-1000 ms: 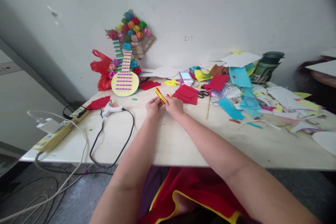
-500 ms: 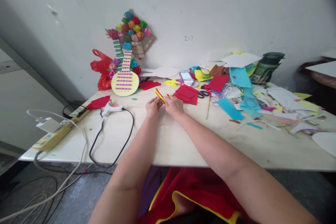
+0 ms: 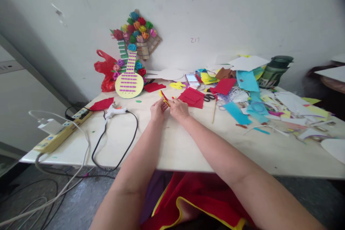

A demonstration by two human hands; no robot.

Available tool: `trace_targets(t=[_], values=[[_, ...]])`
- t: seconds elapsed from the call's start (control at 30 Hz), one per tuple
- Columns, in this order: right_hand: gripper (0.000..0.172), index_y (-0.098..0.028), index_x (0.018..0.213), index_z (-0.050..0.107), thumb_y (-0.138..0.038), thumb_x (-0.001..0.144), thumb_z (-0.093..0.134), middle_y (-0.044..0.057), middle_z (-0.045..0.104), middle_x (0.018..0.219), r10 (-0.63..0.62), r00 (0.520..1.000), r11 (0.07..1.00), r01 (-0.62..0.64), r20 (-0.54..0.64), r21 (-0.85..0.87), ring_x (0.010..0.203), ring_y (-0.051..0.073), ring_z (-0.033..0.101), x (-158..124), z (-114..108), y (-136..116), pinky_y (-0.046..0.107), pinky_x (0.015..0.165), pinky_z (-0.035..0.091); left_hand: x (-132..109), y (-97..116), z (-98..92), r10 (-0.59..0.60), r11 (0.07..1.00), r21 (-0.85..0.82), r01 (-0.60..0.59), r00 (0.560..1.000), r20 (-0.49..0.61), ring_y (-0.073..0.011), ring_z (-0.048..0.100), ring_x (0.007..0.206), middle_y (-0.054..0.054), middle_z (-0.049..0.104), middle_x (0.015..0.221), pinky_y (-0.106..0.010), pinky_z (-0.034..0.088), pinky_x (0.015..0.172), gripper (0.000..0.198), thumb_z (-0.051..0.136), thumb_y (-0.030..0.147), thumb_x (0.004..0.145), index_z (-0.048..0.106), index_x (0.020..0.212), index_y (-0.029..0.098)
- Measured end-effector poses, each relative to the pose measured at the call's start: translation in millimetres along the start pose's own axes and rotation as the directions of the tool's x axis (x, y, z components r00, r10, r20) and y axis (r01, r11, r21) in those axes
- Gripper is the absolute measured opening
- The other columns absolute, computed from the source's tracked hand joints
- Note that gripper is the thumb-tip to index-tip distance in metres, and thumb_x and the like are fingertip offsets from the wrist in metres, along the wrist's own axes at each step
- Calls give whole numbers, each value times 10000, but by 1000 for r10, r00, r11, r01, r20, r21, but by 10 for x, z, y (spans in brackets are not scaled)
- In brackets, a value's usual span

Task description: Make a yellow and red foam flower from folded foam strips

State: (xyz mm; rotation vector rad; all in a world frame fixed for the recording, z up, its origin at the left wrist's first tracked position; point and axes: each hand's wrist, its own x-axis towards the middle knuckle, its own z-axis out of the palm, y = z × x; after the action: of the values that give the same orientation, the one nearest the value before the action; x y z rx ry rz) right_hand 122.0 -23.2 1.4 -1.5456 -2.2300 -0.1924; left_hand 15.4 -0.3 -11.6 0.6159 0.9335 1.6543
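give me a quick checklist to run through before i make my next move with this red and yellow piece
1. Left hand on the red-and-yellow piece: ok, fingers at it.
2. Right hand on it too: ok.
3. White glue gun apart from both hands: ok, it lies to their left.
4. Glue gun hot: cannot tell.
5. Black-handled scissors apart from the right hand: ok, beyond it to the right.
6. Right side of the table tidy: not ok, scraps lie scattered there.
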Motion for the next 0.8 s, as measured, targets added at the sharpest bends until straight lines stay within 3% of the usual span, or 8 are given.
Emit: trace_targets(t=[0.23,0.43,0.57,0.7,0.8], values=[[433,-160,1258,490,-174,902,243,160,566,1113,-59,998,997,59,11,-43,1037,239,485,13,20,-47,332,771,393,-20,-14,10,68,997,48,-67,997,-29,-79,573,551,-10,622,642,-211,472,594,359,816,280,479,594,709,118],[430,-115,1230,497,-129,885,240,174,567,1107,-85,996,996,86,27,-36,1039,240,483,-3,3,-91,333,768,391,24,-35,-16,80,996,49,-76,994,-72,-81,574,543,6,608,610,-225,470,611,317,803,231,507,589,711,118],[379,-131,1170,545,-227,880,319,148,594,1081,-74,997,997,74,-8,30,1024,238,502,-27,1,-106,318,758,384,72,-55,-55,66,997,48,-63,996,-65,-87,570,527,11,597,579,-219,450,571,299,788,219,522,597,727,116],[369,-200,1027,624,-296,901,291,84,635,1046,95,994,981,-84,-52,173,946,199,549,-14,5,-38,282,722,367,66,-44,-63,47,998,45,-46,999,-17,-96,578,537,-14,628,609,-243,464,612,275,781,222,530,613,715,107],[393,-206,958,642,-326,913,270,65,666,987,255,966,928,-235,-33,288,873,176,574,37,5,61,265,688,355,20,-11,-49,29,998,59,-33,997,75,-120,608,607,-44,661,678,-266,470,677,278,787,240,529,635,720,107]])
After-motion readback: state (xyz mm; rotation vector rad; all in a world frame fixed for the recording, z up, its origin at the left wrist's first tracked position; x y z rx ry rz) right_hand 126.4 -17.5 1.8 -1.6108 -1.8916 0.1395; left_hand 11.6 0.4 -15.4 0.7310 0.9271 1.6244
